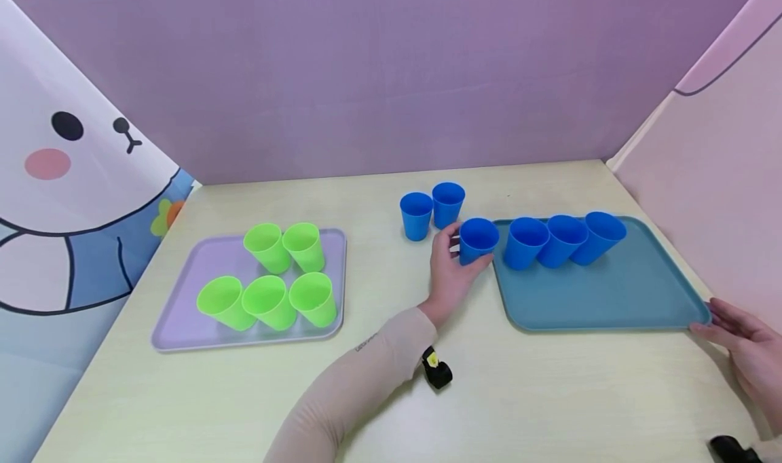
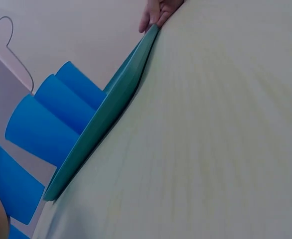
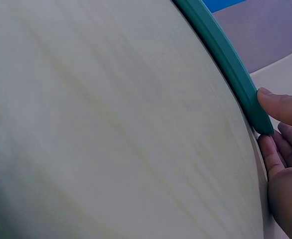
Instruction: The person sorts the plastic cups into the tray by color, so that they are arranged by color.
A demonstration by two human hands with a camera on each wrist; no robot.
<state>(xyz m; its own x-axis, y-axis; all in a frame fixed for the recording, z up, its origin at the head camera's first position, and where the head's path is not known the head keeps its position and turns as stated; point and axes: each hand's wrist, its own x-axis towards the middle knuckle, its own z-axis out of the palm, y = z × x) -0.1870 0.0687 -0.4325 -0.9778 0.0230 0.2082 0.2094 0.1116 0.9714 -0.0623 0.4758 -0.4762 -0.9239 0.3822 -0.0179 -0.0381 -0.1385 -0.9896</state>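
My left hand [image 1: 451, 273] grips a blue cup [image 1: 478, 240], fingers round its far side and thumb at its front. The cup stands upright just off the left edge of a teal tray [image 1: 611, 300]. In a row along the tray's left and back part are three blue cups [image 1: 562, 241], the rightmost leaning. At the tray's front right corner, my right hand [image 1: 748, 351] pinches the rim, thumb [image 3: 283, 107] on top and fingers below in the right wrist view. Two more blue cups [image 1: 417, 216] stand on the table behind the left hand.
A lilac tray [image 1: 183, 313] lies on the left of the pale wooden table [image 1: 391, 395], carrying several light green cups [image 1: 269, 302]. A purple panel [image 1: 391, 76] rises along the table's back, with printed panels on both sides.
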